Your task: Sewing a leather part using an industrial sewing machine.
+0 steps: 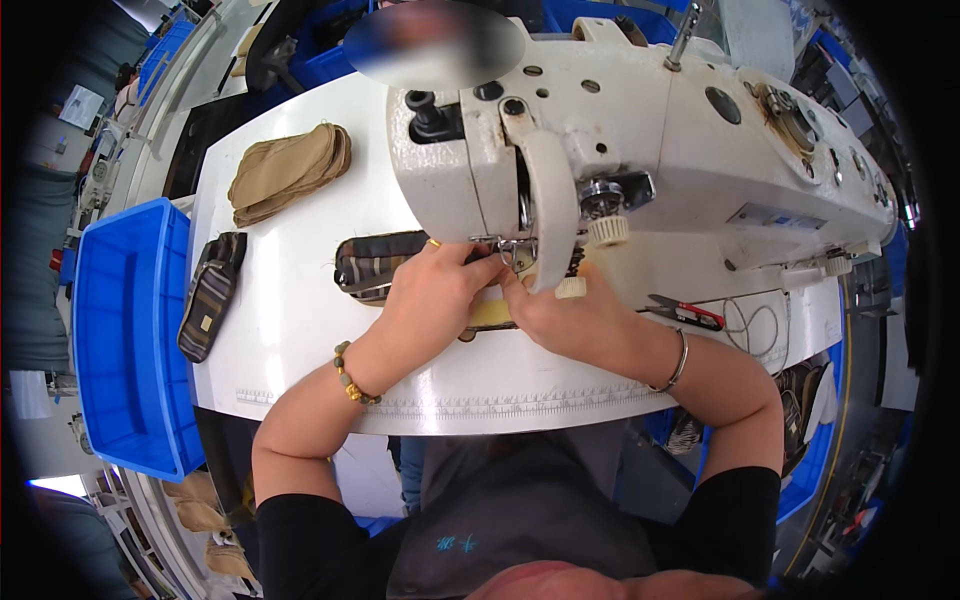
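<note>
Both of my hands are at the needle area of a white sewing machine, fingertips close together beside the presser foot. My left hand has its fingers pressed together on a dark striped fabric piece that lies flat on the table and runs under the hand. My right hand is closed at the same work, its fingertips partly hidden behind the machine's white lever. A yellow part shows between the hands. The exact grip of the fingertips is hard to see.
A stack of tan fabric pieces lies at the back left. Another striped piece rests on the left table edge, next to a blue crate. Red-handled thread snips lie by my right forearm. A ruler strip runs along the front edge.
</note>
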